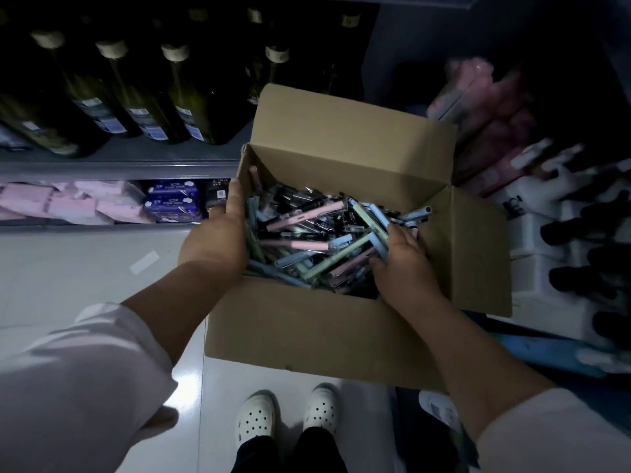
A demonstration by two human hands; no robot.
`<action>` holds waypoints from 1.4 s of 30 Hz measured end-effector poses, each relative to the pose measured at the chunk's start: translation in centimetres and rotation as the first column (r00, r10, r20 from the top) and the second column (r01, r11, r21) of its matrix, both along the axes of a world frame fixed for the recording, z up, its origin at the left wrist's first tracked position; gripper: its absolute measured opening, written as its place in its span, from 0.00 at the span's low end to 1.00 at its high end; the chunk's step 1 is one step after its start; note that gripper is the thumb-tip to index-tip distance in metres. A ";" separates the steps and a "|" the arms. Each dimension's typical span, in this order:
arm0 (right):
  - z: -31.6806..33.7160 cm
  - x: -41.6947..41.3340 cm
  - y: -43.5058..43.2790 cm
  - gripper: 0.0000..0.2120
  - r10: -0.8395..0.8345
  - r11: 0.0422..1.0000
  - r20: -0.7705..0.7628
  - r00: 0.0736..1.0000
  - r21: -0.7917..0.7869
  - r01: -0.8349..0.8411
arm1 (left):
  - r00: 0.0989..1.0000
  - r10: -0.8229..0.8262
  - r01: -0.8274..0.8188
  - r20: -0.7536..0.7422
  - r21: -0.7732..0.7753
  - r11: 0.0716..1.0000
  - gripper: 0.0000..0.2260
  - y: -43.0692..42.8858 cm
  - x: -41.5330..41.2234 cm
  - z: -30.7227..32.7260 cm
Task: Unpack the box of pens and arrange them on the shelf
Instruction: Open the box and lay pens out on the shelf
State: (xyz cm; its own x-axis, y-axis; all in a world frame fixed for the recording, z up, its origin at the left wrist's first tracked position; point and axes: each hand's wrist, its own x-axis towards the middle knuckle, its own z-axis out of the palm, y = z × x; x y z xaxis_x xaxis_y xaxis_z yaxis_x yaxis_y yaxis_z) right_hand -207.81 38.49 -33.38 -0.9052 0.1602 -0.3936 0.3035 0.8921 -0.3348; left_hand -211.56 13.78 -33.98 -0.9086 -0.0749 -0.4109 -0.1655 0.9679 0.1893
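The open box [324, 329] of pens [307, 233] sits off the front edge of the shelf [119, 169]; left grip [218, 233] clamps its left wall; right grip [406, 264] curls round loose pens; probably light, stiff, slippery; best gathered mid-barrel.

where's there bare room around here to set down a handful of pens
Bare floor tiles left of the cardboard box, below the pink packs, are the open patch. The upper shelf is full of dark bottles, leaving only its thin front edge. Right of the box, white containers crowd in.
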 end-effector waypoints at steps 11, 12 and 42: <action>-0.9 -1.7 1.9 0.33 -0.056 0.998 0.049 0.997 -0.017 0.057 | 0.847 -0.433 0.410 -0.308 -0.139 0.901 0.36 4.1 0.1 0.5; -1.1 -2.0 2.0 0.34 -0.054 0.998 0.064 0.996 -0.021 0.055 | 0.852 -0.469 0.459 -0.232 -0.099 0.883 0.36 5.0 -0.3 0.2; -1.1 -2.9 1.3 0.10 -0.223 0.927 -0.119 0.967 -0.331 0.173 | 0.984 -0.175 0.149 0.021 0.427 0.892 0.07 6.2 -2.2 -1.8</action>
State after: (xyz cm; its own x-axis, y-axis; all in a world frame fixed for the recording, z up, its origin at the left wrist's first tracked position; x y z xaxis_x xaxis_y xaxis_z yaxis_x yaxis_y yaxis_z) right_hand -210.69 39.80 -34.49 -0.9206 0.2329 -0.3135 0.3865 0.6591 -0.6452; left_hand -213.76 19.96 -35.75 -0.8670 0.2634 -0.4229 -0.0365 0.8129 0.5812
